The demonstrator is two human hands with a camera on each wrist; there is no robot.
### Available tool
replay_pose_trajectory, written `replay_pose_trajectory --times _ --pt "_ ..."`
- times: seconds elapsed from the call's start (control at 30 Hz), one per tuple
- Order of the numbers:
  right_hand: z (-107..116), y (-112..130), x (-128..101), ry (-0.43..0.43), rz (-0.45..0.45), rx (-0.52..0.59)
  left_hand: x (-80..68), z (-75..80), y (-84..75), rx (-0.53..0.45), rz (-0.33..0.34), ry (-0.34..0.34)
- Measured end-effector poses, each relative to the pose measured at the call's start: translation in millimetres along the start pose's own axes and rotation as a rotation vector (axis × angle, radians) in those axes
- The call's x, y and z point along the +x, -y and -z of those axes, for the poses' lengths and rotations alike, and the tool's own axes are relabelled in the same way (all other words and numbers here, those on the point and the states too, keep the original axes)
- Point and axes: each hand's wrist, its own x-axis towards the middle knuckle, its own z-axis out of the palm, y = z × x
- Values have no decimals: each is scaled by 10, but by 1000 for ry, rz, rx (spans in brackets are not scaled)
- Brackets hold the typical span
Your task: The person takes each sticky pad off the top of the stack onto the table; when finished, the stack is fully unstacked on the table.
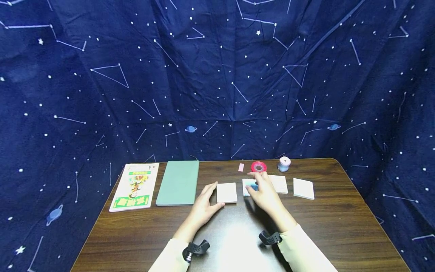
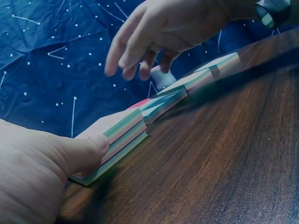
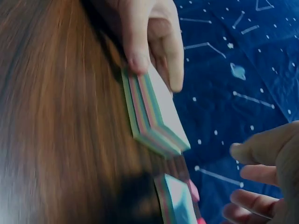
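Observation:
A white-topped note pad [image 1: 226, 192] with striped pastel edges [image 2: 117, 135] lies on the wooden table [image 1: 238, 241]. My left hand [image 1: 207, 200] holds it at its left side, thumb [image 2: 88, 149] pressed on the near edge and fingers [image 3: 163, 51] over the far edge. My right hand [image 1: 263, 192] hovers with loosely spread fingers [image 2: 126, 56] just above a second pad [image 1: 245, 187] with a blue top [image 3: 175, 200]. It holds nothing. Part of that pad is hidden under the hand.
Two more white pads [image 1: 280, 184] [image 1: 303, 188] lie to the right. Behind them are a red tape roll [image 1: 258, 166], a pale spool [image 1: 284, 164] and a small pink piece [image 1: 241, 167]. A green notebook [image 1: 178, 182] and a colourful booklet [image 1: 134, 186] lie left. Starry blue cloth [image 1: 217, 75] surrounds the table.

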Motion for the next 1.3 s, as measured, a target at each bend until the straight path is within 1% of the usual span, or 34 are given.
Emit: replay_pose_trajectory --times 0.1,0.2,0.4,0.53,0.7,0.8,0.83,0.9,1.0,1.03,1.07,1.3 --pt "-112 82 34 47 34 -2 0 7 5 -2 -10 -5" --pt "-196 167 53 98 34 -2 3 7 10 -2 -16 -5" --pt "-295 303 66 199 38 -5 0 -1 10 -5 -19 8" --pt "-358 361 107 246 46 -13 7 11 0 -12 -21 -3" --pt "-457 367 127 289 59 -72 10 13 12 5 -32 -1" --pt "-509 354 107 296 44 -87 9 3 32 9 -66 -16" --pt "-522 350 100 292 44 -95 15 -24 85 11 -102 -32" --pt "-539 352 84 286 47 -97 14 -35 105 13 -140 -56" --pt "-553 366 72 282 56 -111 12 -48 129 23 -166 -79" --pt "-552 374 70 283 57 -117 10 -50 131 24 -164 -81" --pt "-551 383 66 286 52 -116 2 -29 86 20 -140 -74" --pt "-532 432 60 289 10 -110 6 -16 57 7 -74 -34"
